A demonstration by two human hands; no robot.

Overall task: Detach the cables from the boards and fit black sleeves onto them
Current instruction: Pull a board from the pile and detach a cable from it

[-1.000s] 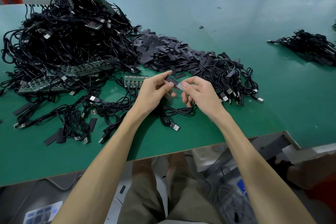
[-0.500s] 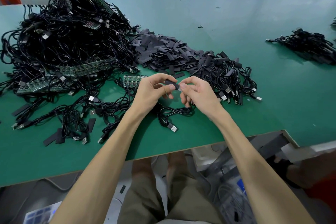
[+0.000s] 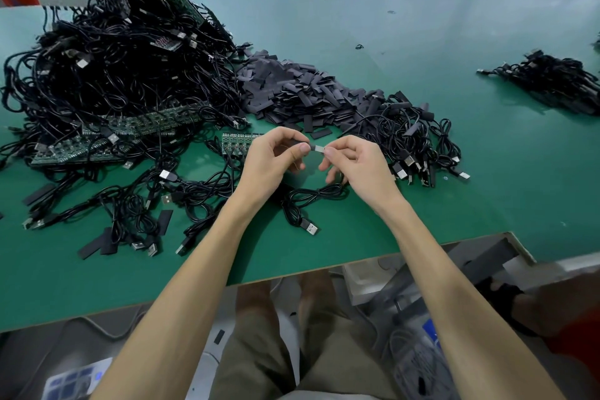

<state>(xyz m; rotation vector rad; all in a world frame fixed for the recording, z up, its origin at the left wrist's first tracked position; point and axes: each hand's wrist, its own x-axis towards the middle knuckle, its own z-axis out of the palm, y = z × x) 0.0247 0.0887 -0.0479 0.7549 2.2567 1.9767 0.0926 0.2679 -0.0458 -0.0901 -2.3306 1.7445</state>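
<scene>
My left hand (image 3: pixel 272 159) pinches a black sleeve (image 3: pixel 312 147) between thumb and forefinger. My right hand (image 3: pixel 358 161) pinches the small pale end of a cable (image 3: pixel 319 148) that sticks out of that sleeve. The black cable (image 3: pixel 311 196) loops on the green table (image 3: pixel 422 191) below my hands, and its USB plug (image 3: pixel 311 227) lies near the front edge. A heap of black sleeves (image 3: pixel 292 94) lies behind my hands. A small green board (image 3: pixel 237 143) sits just left of my left hand.
A tall tangle of cables and green boards (image 3: pixel 123 68) fills the left. Sleeved cables (image 3: pixel 412 140) lie right of my hands, another bundle (image 3: pixel 552 81) at far right. Loose cables and stray sleeves (image 3: pixel 130 214) are scattered front left. The table edge (image 3: pixel 357 261) runs near my forearms.
Both hands rose a little and drew together, then my right hand pulled slightly right; the sleeve now sits further along the cable end, only a short pale tip showing.
</scene>
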